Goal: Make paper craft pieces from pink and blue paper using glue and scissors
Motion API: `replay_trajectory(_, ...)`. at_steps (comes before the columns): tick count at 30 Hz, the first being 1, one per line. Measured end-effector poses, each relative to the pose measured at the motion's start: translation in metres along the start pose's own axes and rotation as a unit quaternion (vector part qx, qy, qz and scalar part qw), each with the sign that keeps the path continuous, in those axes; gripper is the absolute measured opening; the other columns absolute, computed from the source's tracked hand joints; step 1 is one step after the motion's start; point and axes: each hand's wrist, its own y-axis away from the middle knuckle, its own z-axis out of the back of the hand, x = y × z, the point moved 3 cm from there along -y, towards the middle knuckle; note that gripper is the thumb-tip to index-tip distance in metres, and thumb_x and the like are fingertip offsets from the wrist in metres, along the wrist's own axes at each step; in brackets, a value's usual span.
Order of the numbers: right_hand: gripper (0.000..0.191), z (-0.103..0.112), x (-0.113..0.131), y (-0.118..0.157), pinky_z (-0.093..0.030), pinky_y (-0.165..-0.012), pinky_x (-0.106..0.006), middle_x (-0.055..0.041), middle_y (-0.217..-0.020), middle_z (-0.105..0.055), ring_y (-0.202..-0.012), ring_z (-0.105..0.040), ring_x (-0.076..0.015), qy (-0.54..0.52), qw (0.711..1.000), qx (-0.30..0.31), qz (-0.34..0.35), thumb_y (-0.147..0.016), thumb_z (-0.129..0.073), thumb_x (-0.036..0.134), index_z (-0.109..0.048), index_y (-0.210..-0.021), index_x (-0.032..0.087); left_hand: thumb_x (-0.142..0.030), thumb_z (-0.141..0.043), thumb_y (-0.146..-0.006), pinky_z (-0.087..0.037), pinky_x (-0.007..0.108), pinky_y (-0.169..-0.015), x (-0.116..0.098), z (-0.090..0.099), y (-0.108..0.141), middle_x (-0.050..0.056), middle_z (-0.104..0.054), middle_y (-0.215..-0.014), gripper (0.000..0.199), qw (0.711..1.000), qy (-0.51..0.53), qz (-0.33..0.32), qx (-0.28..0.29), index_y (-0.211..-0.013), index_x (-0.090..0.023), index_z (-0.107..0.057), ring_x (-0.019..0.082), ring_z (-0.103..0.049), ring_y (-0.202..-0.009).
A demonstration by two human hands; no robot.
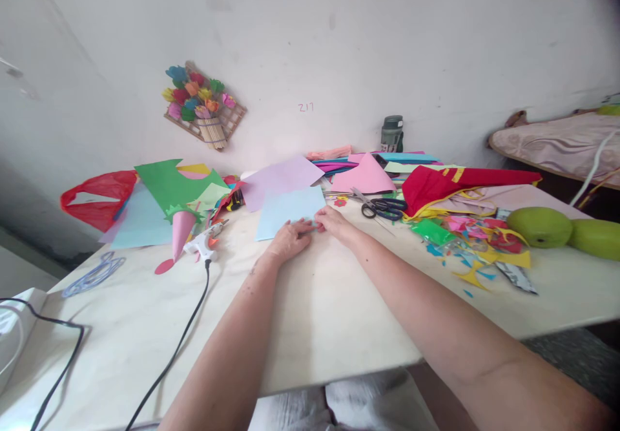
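Note:
A light blue sheet of paper (289, 208) lies on the table in front of me. My left hand (290, 238) rests on its near edge with the fingers stretched out flat. At the sheet's near right corner, my right hand (333, 223) pinches the paper between thumb and fingers. Behind the blue sheet lies a lilac sheet (278, 179). Black-handled scissors (385, 208) lie to the right of my right hand. To the left stands a white glue gun (202, 242) with a black cord, beside a pink paper cone (182, 234) with a green fringe.
Coloured paper scraps (479, 243) and two green fruits (540, 226) lie at the right, near a red cloth (445, 189). Green card (172, 185) and a red bag (99, 198) are at the left. A bottle (392, 135) stands by the wall. A power strip (19, 327) sits front left.

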Motion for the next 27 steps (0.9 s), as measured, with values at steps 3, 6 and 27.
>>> replay_trajectory(3,0.007,0.004,0.000,-0.004,-0.041,-0.061,-0.021,-0.0029,-0.073,-0.059,-0.067,-0.055,-0.0116,0.127,0.991,-0.004,0.045,-0.068,-0.048,0.015,-0.052,-0.075,0.016,-0.026,-0.051,-0.070,-0.016,0.039,-0.104,0.018,0.010,0.008,0.001,-0.053,-0.119,0.031,0.996,0.011,0.059,-0.063,-0.100,-0.023,-0.056,0.018,-0.038,-0.119)
replay_trajectory(6,0.009,0.009,-0.002,-0.007,-0.040,-0.066,-0.021,-0.0037,-0.080,-0.060,-0.074,-0.054,-0.0124,0.220,0.973,-0.020,0.073,-0.068,-0.051,0.015,-0.055,-0.077,0.016,-0.027,-0.055,-0.069,-0.022,0.037,-0.102,0.028,0.016,0.014,0.002,-0.056,-0.116,0.022,0.992,0.035,0.087,-0.083,-0.090,-0.023,-0.054,0.017,-0.045,-0.113)
replay_trajectory(27,0.015,0.006,-0.010,-0.014,-0.039,-0.062,-0.020,-0.0005,-0.076,-0.063,-0.069,-0.055,-0.0114,0.270,0.956,0.020,0.113,-0.061,-0.065,0.026,-0.068,-0.074,0.019,-0.033,-0.053,-0.071,-0.038,0.027,-0.090,0.032,0.012,0.012,-0.003,-0.058,-0.112,0.010,0.990,0.072,0.076,-0.093,-0.077,-0.024,-0.055,0.015,-0.053,-0.101)
